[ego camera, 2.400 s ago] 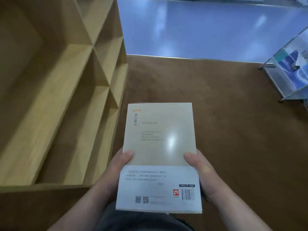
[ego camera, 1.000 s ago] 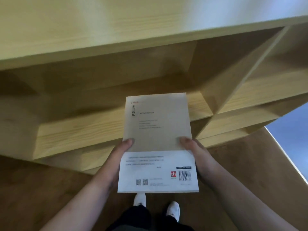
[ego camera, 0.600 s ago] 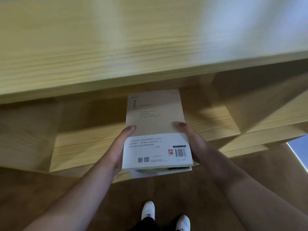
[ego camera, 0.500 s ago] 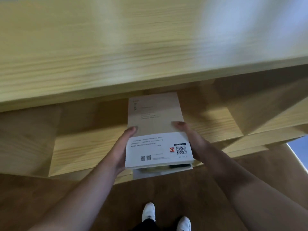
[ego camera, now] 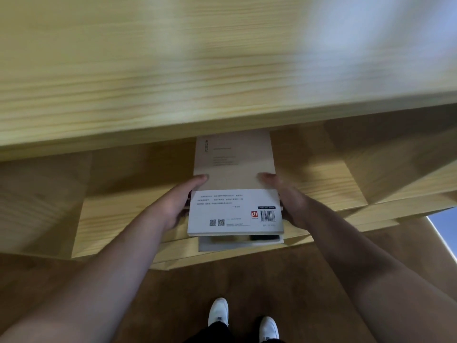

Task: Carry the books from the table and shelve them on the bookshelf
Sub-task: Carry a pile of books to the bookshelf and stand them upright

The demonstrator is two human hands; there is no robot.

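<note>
Bookshelf (ego camera: pixel 222 70): pale pine, grain blurred. The broad top board fills the upper view above the fingers (ego camera: pixel 197 180). An open compartment lies beneath, its shelf board running under and to either side of them. An upright divider (ego camera: pixel 366 174) stands to the right of the right-hand fingers.

Carpet (ego camera: pixel 247 280): brown, on the near side of the fingers. A strip of blue floor (ego camera: pixel 442 224) shows at the far right.

Stack of books (ego camera: pixel 235 211): flat, between the fingers. The far end is inside the compartment and the near end overhangs the shelf's front edge. Whether it rests on the board cannot be told. The top cover is beige above a white band with print, two QR codes, a red logo and a barcode. A white book (ego camera: pixel 222 243) juts out beneath.

Left hand (ego camera: pixel 173 206), right hand (ego camera: pixel 289 201): clamped on the stack's long sides, thumbs on the top cover, the other fingers hidden.

Shoes (ego camera: pixel 218 311): a white pair on the carpet.
</note>
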